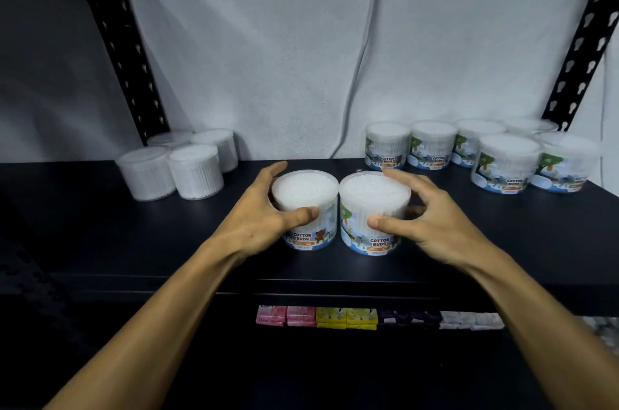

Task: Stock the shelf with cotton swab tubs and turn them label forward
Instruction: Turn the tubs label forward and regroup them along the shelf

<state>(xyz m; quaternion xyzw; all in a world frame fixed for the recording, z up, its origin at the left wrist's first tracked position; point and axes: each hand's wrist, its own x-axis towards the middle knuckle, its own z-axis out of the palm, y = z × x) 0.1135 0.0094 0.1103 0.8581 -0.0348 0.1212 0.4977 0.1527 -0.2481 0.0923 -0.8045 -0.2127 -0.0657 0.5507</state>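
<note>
Black shelf (100, 235) carries three sets of tubs. Labelled group (475, 151) sits at the back right corner, "COTTON BUDS" prints facing front. Plain group (177, 165) sits at the back left — four tubs, no labels showing. Two tubs stand mid-shelf near the front edge, touching. Left hand (258, 222) grips the left tub (306, 208), thumb on its front, fingers curled round the far side. Right hand (432, 222) holds the right tub (373, 212) — thumb pressed on its front wall, fingers arched over the lid's far rim.

Two bare, sleeveless forearms (160, 312).
</note>
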